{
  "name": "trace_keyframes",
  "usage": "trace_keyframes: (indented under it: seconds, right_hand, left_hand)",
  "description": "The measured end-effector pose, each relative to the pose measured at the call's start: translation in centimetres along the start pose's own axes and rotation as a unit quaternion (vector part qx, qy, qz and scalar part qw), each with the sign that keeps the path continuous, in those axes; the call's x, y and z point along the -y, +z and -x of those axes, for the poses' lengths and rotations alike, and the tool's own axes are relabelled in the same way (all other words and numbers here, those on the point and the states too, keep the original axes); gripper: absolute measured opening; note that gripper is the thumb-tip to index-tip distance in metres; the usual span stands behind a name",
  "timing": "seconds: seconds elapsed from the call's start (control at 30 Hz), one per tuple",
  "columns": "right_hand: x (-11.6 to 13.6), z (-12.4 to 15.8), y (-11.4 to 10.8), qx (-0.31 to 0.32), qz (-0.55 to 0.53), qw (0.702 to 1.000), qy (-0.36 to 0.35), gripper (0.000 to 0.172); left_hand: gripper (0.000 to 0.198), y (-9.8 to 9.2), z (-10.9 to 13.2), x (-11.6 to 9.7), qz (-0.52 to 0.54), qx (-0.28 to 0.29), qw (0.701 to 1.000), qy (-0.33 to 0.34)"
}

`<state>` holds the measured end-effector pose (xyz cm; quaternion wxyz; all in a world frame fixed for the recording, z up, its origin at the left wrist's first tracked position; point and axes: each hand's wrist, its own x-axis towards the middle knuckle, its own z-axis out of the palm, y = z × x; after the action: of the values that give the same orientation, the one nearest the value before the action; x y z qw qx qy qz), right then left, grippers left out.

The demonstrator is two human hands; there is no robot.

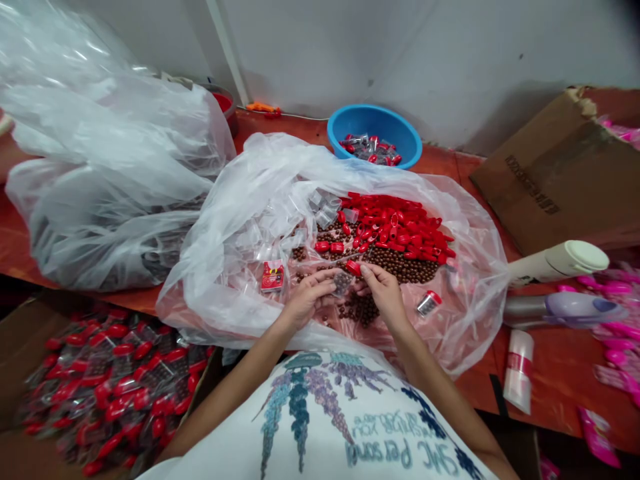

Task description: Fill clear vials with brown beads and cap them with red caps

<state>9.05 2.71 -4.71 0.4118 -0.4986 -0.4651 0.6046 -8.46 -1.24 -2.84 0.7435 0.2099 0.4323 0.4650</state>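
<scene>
Pale, perhaps grey wall (400,53), red tabletop (560,357)

The red-orange table (565,363) bears a plastic sheet (275,160), a blue basin (344,123) and a cardboard box (550,177)

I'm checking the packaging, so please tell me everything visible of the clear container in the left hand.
The small clear container looks like see-through plastic, with dark contents showing inside; how full it is can't be told. It looks tilted, held by the fingertips of the left hand, above the plastic sheet with its loose brown balls. Close beside it is the red cap in the right hand; whether they touch is unclear.
</scene>
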Motion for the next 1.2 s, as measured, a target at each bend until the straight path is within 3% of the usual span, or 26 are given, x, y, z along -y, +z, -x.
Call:
trace_keyframes:
  seconds: [0.47, 0.63, 0.77, 1.0, 1.2]
  right_hand:
    - [0.23, 0.18, 0.08, -0.001, 0.031, 0.999, -0.028, 0.037]
    - [0.46, 0.27, 0.13, 0.025, 0.071, 0.995, -0.059, 0.034]
    - [0.38, 0.19, 0.03, 0.006, 0.101, 0.991, -0.088, 0.032]
    - [0.39, 0.38, 0.15, 0.010, 0.054, 0.998, -0.035, 0.035]
    - [0.31, 0.39, 0.22, 0.012, 0.018, 1.000, -0.008, 0.041]
  left_hand:
    - [0.041, 0.06, 0.16, -0.08, 0.005, -0.013, 1.000, 0.007]
    - [0.042, 0.18, 0.20, -0.13, 0.015, -0.007, 1.000, -0.004]
    - [0.043, 0.24, 0.24, -0.25, 0.013, -0.006, 1.000, -0.006]
    - [0.041, 0.03, 0.18, -0.02, 0.001, -0.012, 1.000, -0.011]
    - [0.045, 0.36, 0.66, -0.21, 0.014, 0.012, 0.999, 0.035]
